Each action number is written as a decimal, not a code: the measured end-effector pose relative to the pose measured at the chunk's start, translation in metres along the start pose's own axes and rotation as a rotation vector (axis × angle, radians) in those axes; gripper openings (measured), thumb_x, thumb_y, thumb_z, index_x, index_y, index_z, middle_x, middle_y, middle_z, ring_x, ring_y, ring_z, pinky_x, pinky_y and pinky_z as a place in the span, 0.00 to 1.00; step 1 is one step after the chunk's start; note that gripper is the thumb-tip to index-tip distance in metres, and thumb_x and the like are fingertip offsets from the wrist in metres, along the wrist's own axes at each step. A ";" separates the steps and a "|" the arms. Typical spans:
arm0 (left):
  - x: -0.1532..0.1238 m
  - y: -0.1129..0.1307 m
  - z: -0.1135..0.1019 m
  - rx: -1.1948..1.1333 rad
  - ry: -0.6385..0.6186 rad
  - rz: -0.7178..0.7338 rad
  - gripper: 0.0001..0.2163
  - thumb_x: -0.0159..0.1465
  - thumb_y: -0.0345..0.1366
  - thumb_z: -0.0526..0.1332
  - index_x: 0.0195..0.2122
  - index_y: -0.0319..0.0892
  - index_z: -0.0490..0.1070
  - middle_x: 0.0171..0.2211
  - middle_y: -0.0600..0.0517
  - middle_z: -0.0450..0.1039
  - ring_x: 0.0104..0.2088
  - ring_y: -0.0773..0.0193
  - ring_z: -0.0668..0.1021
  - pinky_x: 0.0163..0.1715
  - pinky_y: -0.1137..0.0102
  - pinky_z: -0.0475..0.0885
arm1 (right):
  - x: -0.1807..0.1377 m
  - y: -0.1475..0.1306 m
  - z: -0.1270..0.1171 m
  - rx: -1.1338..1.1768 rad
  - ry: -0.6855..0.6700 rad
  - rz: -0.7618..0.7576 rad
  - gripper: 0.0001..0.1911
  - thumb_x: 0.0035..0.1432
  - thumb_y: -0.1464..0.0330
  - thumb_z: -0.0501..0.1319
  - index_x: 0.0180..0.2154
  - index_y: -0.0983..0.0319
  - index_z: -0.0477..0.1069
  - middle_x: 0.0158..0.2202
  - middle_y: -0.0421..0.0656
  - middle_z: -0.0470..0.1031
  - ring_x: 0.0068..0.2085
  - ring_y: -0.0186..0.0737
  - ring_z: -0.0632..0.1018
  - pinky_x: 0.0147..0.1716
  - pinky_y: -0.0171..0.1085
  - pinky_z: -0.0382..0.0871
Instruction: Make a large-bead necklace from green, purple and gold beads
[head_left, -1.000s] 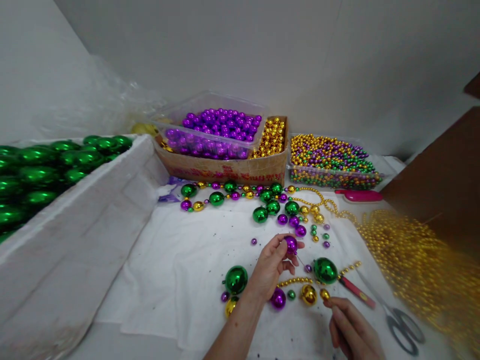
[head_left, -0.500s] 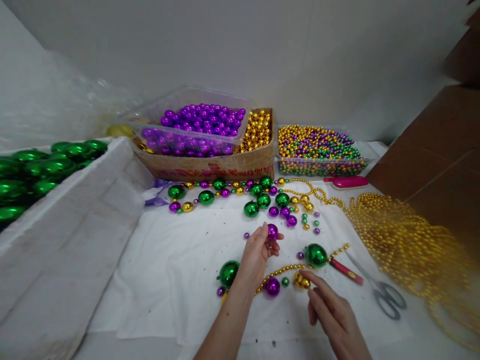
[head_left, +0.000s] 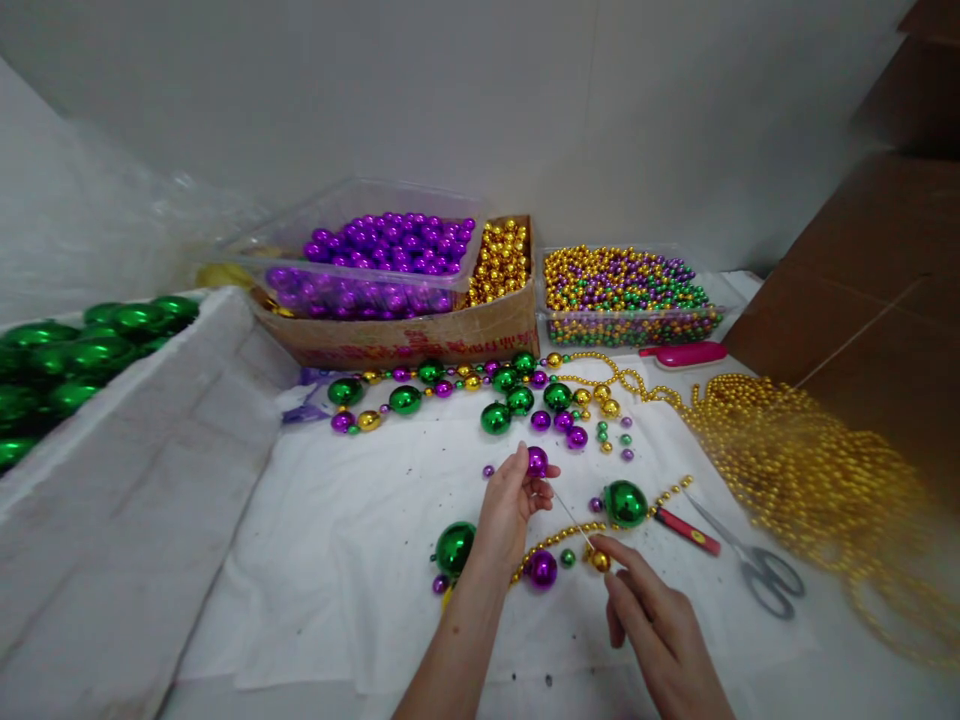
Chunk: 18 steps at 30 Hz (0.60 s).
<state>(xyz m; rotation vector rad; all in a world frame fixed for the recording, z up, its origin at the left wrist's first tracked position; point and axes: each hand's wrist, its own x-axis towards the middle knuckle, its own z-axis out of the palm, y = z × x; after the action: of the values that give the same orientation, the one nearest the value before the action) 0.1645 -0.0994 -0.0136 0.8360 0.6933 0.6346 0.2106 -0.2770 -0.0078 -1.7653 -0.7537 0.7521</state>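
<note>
My left hand (head_left: 510,510) is closed round a shiny purple bead (head_left: 536,462), pinched near the fingertips. A thin pale thread (head_left: 571,514) runs taut from it towards my right hand (head_left: 656,620). There, a gold bead (head_left: 600,560) sits at the forefinger and thumb, which are bent round it. Beside the hands lie a larger purple bead (head_left: 541,569), a small green bead (head_left: 568,557) and a string of gold beads (head_left: 559,541). Big green balls rest left (head_left: 455,549) and right (head_left: 625,503) of the hands. My left forearm hides part of the gold string.
Behind stand a tub of purple beads (head_left: 390,250), a cardboard box (head_left: 420,343) with gold beads and a tub of mixed beads (head_left: 630,290). A white foam box (head_left: 150,480) holds green balls. Scissors (head_left: 769,578), a red cutter (head_left: 688,531) and heaped gold strands (head_left: 810,470) lie right.
The thread between my hands now shows clearly as a straight line. Fewer gold beads show at my right fingertips. The whole view has shifted slightly.
</note>
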 end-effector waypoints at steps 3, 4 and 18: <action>0.003 0.002 -0.001 -0.014 -0.002 0.006 0.21 0.55 0.52 0.63 0.34 0.36 0.68 0.31 0.45 0.75 0.22 0.70 0.71 0.20 0.75 0.66 | 0.001 0.000 -0.001 -0.026 -0.032 -0.018 0.25 0.65 0.57 0.46 0.57 0.61 0.64 0.19 0.37 0.66 0.23 0.36 0.69 0.25 0.33 0.60; 0.005 0.004 -0.003 -0.028 0.016 0.005 0.20 0.56 0.51 0.63 0.34 0.36 0.68 0.30 0.45 0.75 0.22 0.70 0.71 0.20 0.75 0.67 | 0.001 0.001 -0.003 -0.026 -0.052 -0.020 0.25 0.65 0.57 0.46 0.56 0.61 0.64 0.19 0.37 0.66 0.24 0.36 0.69 0.25 0.33 0.60; -0.020 0.049 0.023 -0.132 -0.371 0.072 0.13 0.64 0.39 0.58 0.44 0.35 0.72 0.51 0.40 0.69 0.35 0.64 0.76 0.32 0.72 0.73 | 0.057 -0.037 -0.026 0.372 -0.112 -0.054 0.16 0.63 0.58 0.54 0.47 0.60 0.64 0.20 0.35 0.66 0.21 0.31 0.62 0.19 0.31 0.53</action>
<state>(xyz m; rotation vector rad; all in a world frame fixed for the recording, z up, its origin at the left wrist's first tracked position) 0.1587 -0.0987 0.0440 0.8297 0.2834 0.5636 0.2601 -0.2367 0.0270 -1.3726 -0.6829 0.8970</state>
